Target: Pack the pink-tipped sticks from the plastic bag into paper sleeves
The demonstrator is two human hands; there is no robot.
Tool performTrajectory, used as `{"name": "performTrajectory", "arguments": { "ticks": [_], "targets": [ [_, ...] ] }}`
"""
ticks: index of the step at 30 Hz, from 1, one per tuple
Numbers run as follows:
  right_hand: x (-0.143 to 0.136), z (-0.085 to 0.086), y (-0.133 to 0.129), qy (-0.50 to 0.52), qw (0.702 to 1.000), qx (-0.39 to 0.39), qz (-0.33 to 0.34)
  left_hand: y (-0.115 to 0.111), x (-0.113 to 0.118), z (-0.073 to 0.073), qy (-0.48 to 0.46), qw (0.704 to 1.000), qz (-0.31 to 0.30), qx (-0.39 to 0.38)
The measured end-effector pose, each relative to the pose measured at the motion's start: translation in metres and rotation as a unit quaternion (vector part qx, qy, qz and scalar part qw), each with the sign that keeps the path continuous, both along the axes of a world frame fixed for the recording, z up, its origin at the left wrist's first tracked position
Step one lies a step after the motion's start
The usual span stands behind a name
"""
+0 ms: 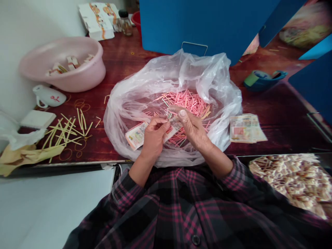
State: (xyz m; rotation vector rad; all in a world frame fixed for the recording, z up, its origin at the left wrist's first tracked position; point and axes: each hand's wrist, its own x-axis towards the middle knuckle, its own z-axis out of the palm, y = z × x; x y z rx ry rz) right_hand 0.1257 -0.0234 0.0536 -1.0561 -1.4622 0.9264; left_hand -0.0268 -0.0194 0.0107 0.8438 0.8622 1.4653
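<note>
My left hand [155, 135] is closed in a pinch on a strip of printed paper [136, 136], which sticks out on both sides of the fingers. Close by on the right, my right hand [193, 128] has its fingers stretched and its thumb apart, near the paper's other end. Its fingertips partly cover what lies between the hands. Both hands are over a clear plastic bag [127, 100], spread wide on the table. Inside the bag lies a heap of thin pink sticks [190, 101], with a few green and yellowish ones among them.
Printed papers [247, 128] lie right of the bag. At left are yellow sticks [64, 131], rubber bands, a white mug [50, 96] and a pink basin [77, 81] holding small bundles. Blue panels [207, 24] stand behind. A blue container [261, 83] is at right; many pale folded pieces [293, 180] sit below the edge.
</note>
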Motion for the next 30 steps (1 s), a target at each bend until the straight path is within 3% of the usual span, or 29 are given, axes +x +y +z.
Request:
{"name": "performTrajectory", "arguments": {
  "ticks": [5, 9, 14, 20, 22, 24, 27, 30],
  "targets": [
    [0.012, -0.014, 0.006, 0.032, 0.996, -0.077, 0.006, 0.001, 0.001, -0.002, 0.021, 0.999, 0.034, 0.023],
    [0.01, -0.024, 0.01, 0.063, 0.994, -0.09, 0.009, -0.002, 0.001, 0.001, 0.041, 0.999, -0.008, 0.012],
    [0.006, -0.022, 0.008, 0.137, 0.986, -0.093, 0.02, -0.003, -0.001, 0.008, 0.065, 0.996, -0.055, 0.014],
    [0.007, -0.025, -0.005, 0.047, 0.997, -0.064, -0.013, -0.008, -0.004, 0.008, 0.117, 0.988, -0.092, 0.042],
    [0.025, -0.023, -0.008, 0.023, 0.998, -0.04, -0.05, -0.011, -0.017, 0.01, 0.172, 0.98, -0.082, 0.056],
    [0.057, -0.018, -0.012, 0.001, 0.994, -0.017, -0.111, -0.012, -0.039, 0.014, 0.256, 0.963, -0.024, 0.081],
    [0.121, -0.006, -0.02, -0.068, 0.976, 0.018, -0.206, -0.012, -0.079, 0.017, 0.427, 0.894, 0.052, 0.124],
    [0.175, -0.006, -0.028, -0.202, 0.932, 0.034, -0.298, -0.007, -0.109, 0.01, 0.548, 0.82, 0.08, 0.145]
  ]
}}
